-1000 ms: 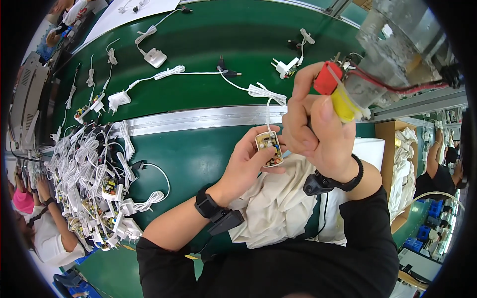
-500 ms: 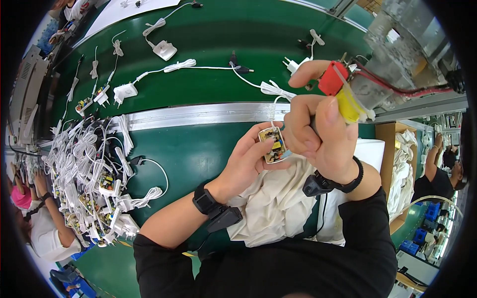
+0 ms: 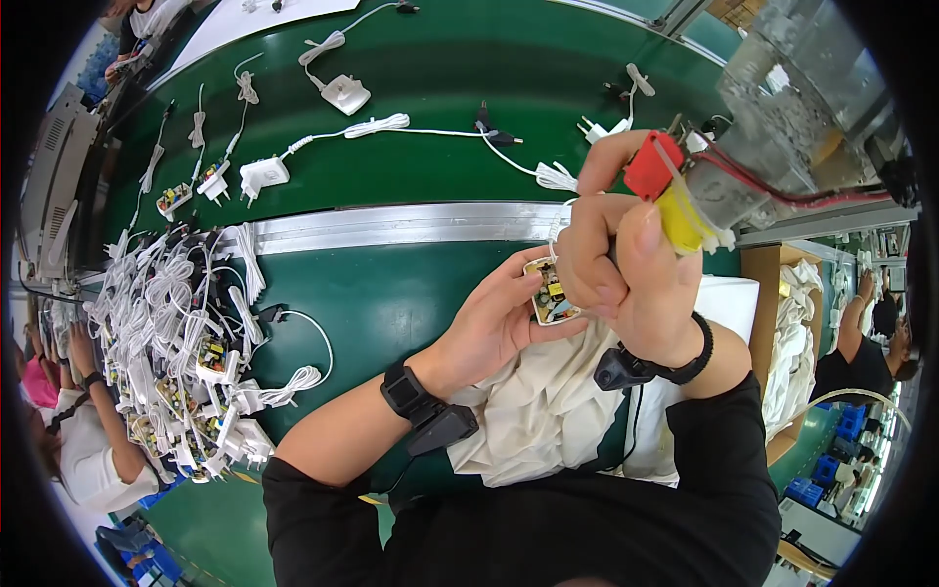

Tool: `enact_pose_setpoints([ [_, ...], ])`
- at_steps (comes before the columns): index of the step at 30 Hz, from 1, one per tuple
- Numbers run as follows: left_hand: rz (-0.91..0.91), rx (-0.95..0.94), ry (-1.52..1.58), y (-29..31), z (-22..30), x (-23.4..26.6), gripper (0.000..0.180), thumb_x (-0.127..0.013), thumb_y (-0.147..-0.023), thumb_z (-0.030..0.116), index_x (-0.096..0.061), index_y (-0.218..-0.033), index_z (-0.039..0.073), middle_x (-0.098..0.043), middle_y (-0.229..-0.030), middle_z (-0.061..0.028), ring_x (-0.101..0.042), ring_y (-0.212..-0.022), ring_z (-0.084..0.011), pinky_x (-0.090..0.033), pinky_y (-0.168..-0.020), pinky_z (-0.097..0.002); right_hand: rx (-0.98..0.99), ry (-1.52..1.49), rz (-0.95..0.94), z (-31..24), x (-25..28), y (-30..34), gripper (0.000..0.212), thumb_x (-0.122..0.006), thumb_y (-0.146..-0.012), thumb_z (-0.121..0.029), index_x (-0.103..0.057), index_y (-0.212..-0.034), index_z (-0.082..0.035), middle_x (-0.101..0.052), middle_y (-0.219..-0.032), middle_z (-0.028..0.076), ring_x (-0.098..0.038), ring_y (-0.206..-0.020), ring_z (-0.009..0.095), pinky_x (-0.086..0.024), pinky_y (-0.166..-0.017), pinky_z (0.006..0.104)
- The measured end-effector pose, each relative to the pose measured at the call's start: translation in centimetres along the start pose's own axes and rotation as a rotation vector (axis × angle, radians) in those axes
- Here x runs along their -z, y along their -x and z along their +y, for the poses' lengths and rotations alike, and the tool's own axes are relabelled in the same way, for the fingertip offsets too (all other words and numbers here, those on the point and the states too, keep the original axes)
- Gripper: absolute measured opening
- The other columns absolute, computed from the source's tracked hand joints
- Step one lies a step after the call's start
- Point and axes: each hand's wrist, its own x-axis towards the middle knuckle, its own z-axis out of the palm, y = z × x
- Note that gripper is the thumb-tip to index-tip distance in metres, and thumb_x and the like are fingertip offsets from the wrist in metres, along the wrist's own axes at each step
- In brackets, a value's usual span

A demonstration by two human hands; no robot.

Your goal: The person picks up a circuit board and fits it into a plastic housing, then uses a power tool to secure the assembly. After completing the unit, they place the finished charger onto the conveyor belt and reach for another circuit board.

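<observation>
Low over the green bench, my left hand (image 3: pixel 479 323) grips an opened white power adapter (image 3: pixel 553 311), its circuit board facing up. A white cord runs from the adapter's far end toward the belt. Closed beside it, my right hand (image 3: pixel 641 293) grasps a hand-held tool with a red block (image 3: pixel 653 168), yellow wrapping (image 3: pixel 682 223) and red and black wires. A cloudy transparent body (image 3: pixel 773 127) is behind the tool. My right fingers overlap the adapter's right side in the view, hiding the tool's tip; whether they touch cannot be told.
A green belt (image 3: pixel 421 166) beyond the metal rail (image 3: pixel 372 227) carries white adapters (image 3: pixel 264 176) with bundled cords. A heap of corded adapters (image 3: pixel 176 333) lies left. Cream cloth (image 3: pixel 548 421) is below my hands. A cardboard box (image 3: pixel 761 269) stands right; other people work at both sides.
The adapters on the belt have shifted right. My left hand has moved slightly right with the adapter, which now sits closer under my right fingers. My right hand keeps its hold on the tool.
</observation>
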Motion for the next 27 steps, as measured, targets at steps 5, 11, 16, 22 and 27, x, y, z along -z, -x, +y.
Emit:
enact_pose_setpoints([
  [5,0.042,-0.075,-0.23,-2.7,1.5,-0.2,0.035,-0.041,-0.094,0.012,-0.035,-0.127,0.004,-0.046,-0.123,-0.0097,-0.05,-0.111,-0.0178,-0.046,-0.094,-0.0376,-0.027,-0.18,0.099,-1.1,0.1,-0.1,0.036,-0.052,-0.09,-0.031,-0.04,-0.106,0.0,-0.038,-0.057,-0.004,-0.033,-0.045,0.002,-0.025,-0.041,0.0195],
  [11,-0.111,-0.623,-0.936,-13.8,9.4,-3.1,0.032,-0.056,-0.084,0.01,-0.046,-0.113,0.003,-0.053,-0.109,-0.0105,-0.058,-0.094,-0.018,-0.05,-0.075,-0.0303,-0.082,-0.071,0.015,-1.6,0.0,0.0,0.045,-0.043,-0.093,-0.044,-0.033,-0.111,-0.003,-0.033,-0.051,-0.003,-0.029,-0.04,0.004,-0.023,-0.038,0.0203],
  [16,-0.024,-1.171,-1.982,-18.0,10.0,-2.7,0.045,-0.061,-0.074,0.014,-0.046,-0.114,0.001,-0.054,-0.102,-0.0188,-0.058,-0.089,-0.0321,-0.05,-0.074,-0.0362,-0.08,-0.077,0.024,-2.4,0.4,-0.1,0.044,-0.044,-0.093,-0.042,-0.034,-0.109,-0.003,-0.033,-0.052,-0.003,-0.029,-0.04,0.004,-0.023,-0.038,0.0201],
  [22,0.155,-0.861,-1.974,-12.0,7.2,1.8,0.038,-0.061,-0.074,0.017,-0.05,-0.107,0.002,-0.054,-0.099,-0.017,-0.056,-0.089,-0.034,-0.05,-0.072,-0.0393,-0.077,-0.11,0.049,-2.7,-0.1,-0.1,0.042,-0.049,-0.092,-0.038,-0.036,-0.108,-0.002,-0.033,-0.054,-0.003,-0.028,-0.042,0.003,-0.023,-0.039,0.0196],
  [27,0.631,-0.758,-2.701,-3.5,14.2,0.0,0.02,-0.061,-0.072,0.009,-0.052,-0.088,0.002,-0.054,-0.091,-0.0108,-0.057,-0.088,-0.0275,-0.051,-0.064,-0.0368,-0.089,-0.112,0.07,-2.7,0.0,0.1,0.042,-0.05,-0.091,-0.035,-0.036,-0.108,0.001,-0.034,-0.056,-0.004,-0.028,-0.045,0.002,-0.022,-0.04,0.0189],
])
